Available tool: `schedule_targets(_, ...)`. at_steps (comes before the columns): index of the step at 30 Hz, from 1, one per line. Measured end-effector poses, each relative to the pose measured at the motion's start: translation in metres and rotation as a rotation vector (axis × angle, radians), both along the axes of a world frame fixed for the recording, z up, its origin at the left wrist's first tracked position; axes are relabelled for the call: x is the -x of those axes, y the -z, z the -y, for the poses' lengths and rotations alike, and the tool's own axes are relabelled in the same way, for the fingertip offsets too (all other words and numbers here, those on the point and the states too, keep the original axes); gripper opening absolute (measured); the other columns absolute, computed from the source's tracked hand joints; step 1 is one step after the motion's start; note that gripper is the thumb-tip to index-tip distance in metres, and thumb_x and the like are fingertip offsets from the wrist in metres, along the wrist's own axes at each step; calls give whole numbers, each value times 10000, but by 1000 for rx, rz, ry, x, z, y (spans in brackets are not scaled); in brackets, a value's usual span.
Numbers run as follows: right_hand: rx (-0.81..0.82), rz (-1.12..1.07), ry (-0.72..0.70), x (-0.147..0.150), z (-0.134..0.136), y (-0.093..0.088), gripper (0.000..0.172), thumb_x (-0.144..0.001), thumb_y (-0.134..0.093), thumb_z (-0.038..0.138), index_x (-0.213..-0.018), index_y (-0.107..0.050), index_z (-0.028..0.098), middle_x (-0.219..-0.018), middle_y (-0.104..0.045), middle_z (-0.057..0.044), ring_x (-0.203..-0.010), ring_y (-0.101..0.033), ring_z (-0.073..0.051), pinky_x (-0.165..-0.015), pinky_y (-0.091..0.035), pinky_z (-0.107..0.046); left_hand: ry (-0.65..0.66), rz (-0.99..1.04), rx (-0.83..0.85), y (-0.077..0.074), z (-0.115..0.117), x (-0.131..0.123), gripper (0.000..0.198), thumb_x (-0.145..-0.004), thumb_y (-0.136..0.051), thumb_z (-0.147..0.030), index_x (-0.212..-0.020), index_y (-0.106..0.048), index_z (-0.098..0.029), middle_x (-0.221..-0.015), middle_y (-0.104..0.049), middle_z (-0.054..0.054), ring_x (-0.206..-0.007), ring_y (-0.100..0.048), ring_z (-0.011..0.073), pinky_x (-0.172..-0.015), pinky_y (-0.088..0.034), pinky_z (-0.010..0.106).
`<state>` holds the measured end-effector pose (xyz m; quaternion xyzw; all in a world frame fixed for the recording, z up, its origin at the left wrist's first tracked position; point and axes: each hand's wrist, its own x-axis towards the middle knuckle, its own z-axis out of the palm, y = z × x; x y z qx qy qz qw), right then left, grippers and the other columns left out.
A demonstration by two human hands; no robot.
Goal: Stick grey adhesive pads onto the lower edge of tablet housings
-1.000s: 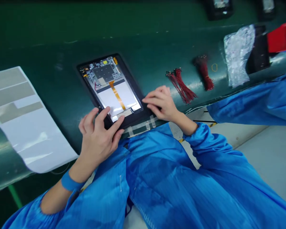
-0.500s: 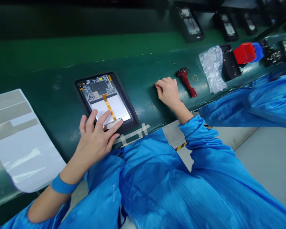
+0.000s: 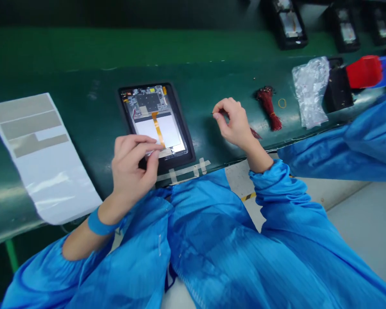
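Observation:
A black tablet [image 3: 180, 128] lies face down with its back off on the green belt [image 3: 83, 77], showing a circuit board, a pale panel and an orange flex strip. My left hand [image 3: 130, 165] hovers over its near left corner, fingertips and thumb pinched together; what they pinch I cannot make out. To the right of the tablet, my right hand [image 3: 234, 124] is lifted slightly off the belt. It pinches a thin red wire [image 3: 254, 134] whose tail trails out behind the palm.
A bundle of red wires [image 3: 269, 107] and a yellow rubber band [image 3: 281, 103] lie right of my hand. Further right are a crumpled plastic bag [image 3: 310, 90], a black box [image 3: 337, 88] and a red box [image 3: 363, 71]. A white sheet [image 3: 51, 171] lies left. Another person's blue sleeve [image 3: 357, 146] reaches in.
My right hand went from the tablet's edge to the red wires, then lifted with one wire pinched. My left hand's flat fingers curled into a pinch over the tablet's near corner.

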<state>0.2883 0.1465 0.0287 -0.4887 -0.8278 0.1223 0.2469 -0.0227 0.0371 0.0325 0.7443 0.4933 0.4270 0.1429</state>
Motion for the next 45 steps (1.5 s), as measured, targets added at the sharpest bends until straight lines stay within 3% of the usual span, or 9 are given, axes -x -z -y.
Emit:
schedule_targets(5,166,-41,-323,54,30,-32,69,-1003,-550,204,-957,-587,238,-901,-683,-34,-881,-603,-221,-860,-417,-388,36,-51,52,-8,-7,-22,93,-1042,-658,-257,-1098,-726,-227,-975,-766,47,-963,-690,252,-874,-512,426)
schedule_targets(9,288,-123,-456,79,41,-40,78,-985,-544,180,-935,-584,225,-867,-675,-19,-813,-572,-181,-801,-389,-352,-40,-124,103,-10,-3,-26,120,-1024,-662,-318,-968,-714,-226,-829,-727,36,-858,-657,242,-824,-482,424)
schedule_targets(14,429,-323,-424,92,50,-33,82,-1006,-592,257,-930,-600,228,-799,-622,10,-728,-509,-141,-706,-392,-300,-54,175,366,-16,7,-17,109,-970,-705,-280,-884,-698,-213,-775,-686,4,-663,-597,154,-643,-479,314)
schedule_targets(19,480,-214,-357,93,49,-26,103,-955,-606,196,-856,-610,221,-655,-515,40,-631,-441,-130,-715,-385,-309,-89,289,509,-9,23,1,159,-966,-735,-284,-1111,-736,-219,-804,-677,-9,-627,-579,117,-568,-440,261)
schedule_targets(24,475,105,-376,94,39,-21,127,-884,-627,148,-773,-631,210,-675,-588,-10,-689,-512,-171,-788,-395,-340,-189,181,423,6,38,17,148,-995,-683,-262,-1127,-740,-229,-853,-675,6,-661,-550,135,-648,-480,312)
schedule_targets(27,444,195,-373,98,38,-17,115,-881,-635,169,-777,-658,211,-699,-629,-41,-742,-557,-208,-811,-410,-357,-183,25,344,10,42,18,115,-1017,-647,-260,-1085,-738,-243,-903,-693,41,-792,-607,202,-764,-533,386)
schedule_targets(33,388,272,-365,100,37,-14,117,-883,-622,160,-783,-657,210,-697,-637,-52,-708,-560,-209,-788,-421,-368,-145,-136,251,16,46,11,163,-1047,-592,-290,-1126,-723,-235,-1157,-692,114,-1137,-616,330,-1025,-526,545)
schedule_targets(39,379,302,-345,101,40,-15,119,-921,-615,184,-823,-679,204,-710,-652,-70,-755,-611,-247,-828,-437,-407,-88,-236,223,26,45,-4,235,-1005,-605,-275,-1164,-774,-239,-1368,-644,154,-1303,-551,393,-1091,-488,608)
schedule_targets(45,364,340,-339,102,41,-19,123,-934,-623,199,-849,-711,194,-732,-675,-95,-798,-622,-275,-835,-443,-418,-15,-264,201,34,39,-15,348,-1021,-548,-211,-1280,-774,-267,-1541,-585,126,-1381,-509,404,-1139,-411,630)
